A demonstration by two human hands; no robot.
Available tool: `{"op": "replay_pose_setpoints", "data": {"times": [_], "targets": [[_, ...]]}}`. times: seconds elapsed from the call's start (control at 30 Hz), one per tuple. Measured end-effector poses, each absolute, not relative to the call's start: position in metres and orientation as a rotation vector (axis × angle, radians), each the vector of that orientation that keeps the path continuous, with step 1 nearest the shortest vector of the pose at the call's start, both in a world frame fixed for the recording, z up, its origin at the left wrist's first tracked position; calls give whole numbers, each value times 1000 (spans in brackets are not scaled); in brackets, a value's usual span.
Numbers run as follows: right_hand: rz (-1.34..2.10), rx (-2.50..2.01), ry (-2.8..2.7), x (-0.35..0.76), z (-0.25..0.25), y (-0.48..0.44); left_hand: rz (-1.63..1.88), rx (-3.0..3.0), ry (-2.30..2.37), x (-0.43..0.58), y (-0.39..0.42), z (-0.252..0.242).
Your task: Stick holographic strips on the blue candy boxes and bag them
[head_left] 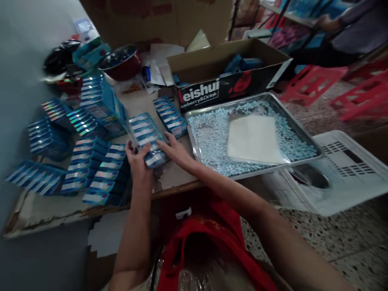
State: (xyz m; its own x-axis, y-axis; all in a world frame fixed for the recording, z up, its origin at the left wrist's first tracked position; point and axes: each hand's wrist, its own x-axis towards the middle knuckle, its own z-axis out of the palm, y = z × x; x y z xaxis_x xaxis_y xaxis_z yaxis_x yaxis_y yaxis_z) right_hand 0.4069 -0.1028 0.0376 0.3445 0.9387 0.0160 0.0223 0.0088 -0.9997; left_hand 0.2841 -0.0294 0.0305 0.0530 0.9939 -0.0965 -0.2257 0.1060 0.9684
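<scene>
A row of blue-and-white packets in clear plastic [145, 131] lies on the table between my hands. My left hand [138, 155] grips its left side, with the thumb on top near the lower end. My right hand [176, 150] presses its fingers against the right side of the same packets. Just behind and to the right is another row of blue boxes [170, 116]. Several more rows of blue boxes [83, 161] stand on the left of the table, some stacked. A metal tray [236, 176] of small pale blue pieces [212, 139] lies to the right, with a cream sheet [253, 139] on top.
An open carton [209, 97] with blue items stands behind the tray. A red bowl [121, 66] sits at the back left. A white plastic crate [348, 178] lies right of the table, near red stools [313, 83]. Part of a person [357, 30] shows at upper right.
</scene>
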Motion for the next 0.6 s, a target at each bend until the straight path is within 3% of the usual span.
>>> {"op": "replay_pose_setpoints", "data": {"times": [0.2, 0.4, 0.6], "targets": [[381, -1430, -1388, 463, 53, -187, 1231, 870, 1146, 340, 49, 36], [-69, -2066, -1228, 565, 27, -297, 1157, 1031, 1206, 357, 127, 42], [76, -2652, -1645, 598, 16, -324, 923, 1458, 1193, 368, 204, 38]]}}
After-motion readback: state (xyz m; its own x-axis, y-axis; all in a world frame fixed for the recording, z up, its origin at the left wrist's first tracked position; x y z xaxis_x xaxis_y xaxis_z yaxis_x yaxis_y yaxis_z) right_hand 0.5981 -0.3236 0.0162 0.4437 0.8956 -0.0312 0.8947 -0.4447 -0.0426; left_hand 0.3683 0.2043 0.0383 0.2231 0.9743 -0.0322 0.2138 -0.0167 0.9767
